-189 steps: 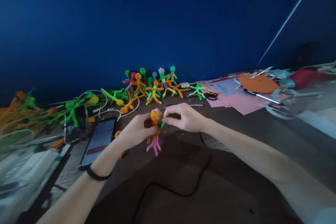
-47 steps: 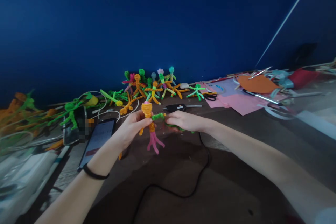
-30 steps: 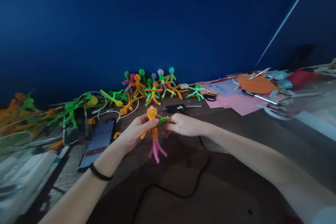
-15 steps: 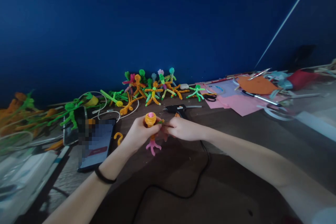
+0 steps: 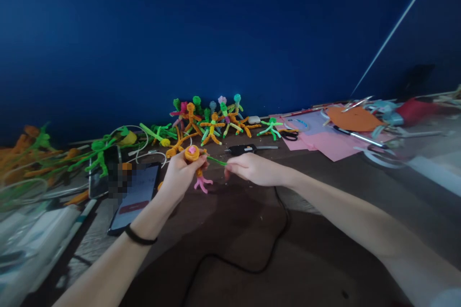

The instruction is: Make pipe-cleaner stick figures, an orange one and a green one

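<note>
Pinched in my left hand [image 5: 182, 172] is a pipe-cleaner figure [image 5: 192, 154] with a coiled orange head, a pink centre and pink splayed ends hanging below. A thin green strand [image 5: 217, 160] runs from the figure to my right hand [image 5: 248, 169], whose closed fingertips grip its other end. The strand looks straight between the hands. Just behind my right hand lies a black glue gun [image 5: 242, 149], partly hidden by that hand.
Several colourful pipe-cleaner figures [image 5: 213, 129] stand near the blue wall. A phone [image 5: 134, 201] lies left of my left hand. Pink paper [image 5: 333, 144], scissors [image 5: 291, 136] and a pen [image 5: 360, 137] are at the right. A black cable [image 5: 268, 259] curves across the near table.
My left hand has moved left and slightly up with the figure. The hands are farther apart, and a length of green strand now shows between them.
</note>
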`<state>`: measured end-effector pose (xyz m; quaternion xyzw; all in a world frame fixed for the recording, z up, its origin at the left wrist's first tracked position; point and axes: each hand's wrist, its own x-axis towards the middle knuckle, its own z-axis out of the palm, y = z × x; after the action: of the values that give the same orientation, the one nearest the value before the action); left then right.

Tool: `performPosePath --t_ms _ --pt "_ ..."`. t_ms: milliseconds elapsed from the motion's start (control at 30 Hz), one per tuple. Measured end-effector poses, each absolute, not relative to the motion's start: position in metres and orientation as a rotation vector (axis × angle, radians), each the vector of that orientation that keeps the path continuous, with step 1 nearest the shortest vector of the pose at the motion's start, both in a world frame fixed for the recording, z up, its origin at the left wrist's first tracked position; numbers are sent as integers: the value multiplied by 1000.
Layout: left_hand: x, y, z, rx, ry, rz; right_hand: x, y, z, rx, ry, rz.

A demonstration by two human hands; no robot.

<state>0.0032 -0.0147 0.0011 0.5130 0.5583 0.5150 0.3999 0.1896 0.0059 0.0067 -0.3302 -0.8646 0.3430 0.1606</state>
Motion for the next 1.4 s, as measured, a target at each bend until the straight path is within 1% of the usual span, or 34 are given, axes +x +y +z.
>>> performPosePath --t_ms 233,433,533,633,667,700,767,833,933,1100,1233,1400 --pt "-1 -12 4 1209 1381 1434 205 17 20 -984 -2550 914" --pt "-2 -11 4 1209 1394 1431 208 18 23 -1016 -2728 794" --pt "-2 -12 3 1198 1395 1396 213 19 27 -1076 -2799 907" --pt "-1 -12 3 1128 1342 1450 235 36 30 -1230 -2743 1182" --pt "-1 -11 3 1097 1320 1473 246 46 29 -1301 -2647 1126" --pt "-1 -11 3 1068 1303 1487 258 57 27 -1410 -2528 958" --pt "-1 -11 4 1037 1282 1494 283 80 19 -1685 -2280 500" --pt "-1 -10 4 1026 1277 1493 304 101 5 -1940 -2119 177" --pt "-2 -10 5 1017 1279 1490 324 121 -20 -2033 -2093 147" --pt "-3 -9 3 1017 1264 1479 331 130 -45 -1977 -2169 115" --pt "-4 -8 1 1029 1244 1471 333 127 -45 -1999 -2203 110" --pt "-6 -6 -2 1033 1249 1470 340 123 -28 -2117 -2182 45"
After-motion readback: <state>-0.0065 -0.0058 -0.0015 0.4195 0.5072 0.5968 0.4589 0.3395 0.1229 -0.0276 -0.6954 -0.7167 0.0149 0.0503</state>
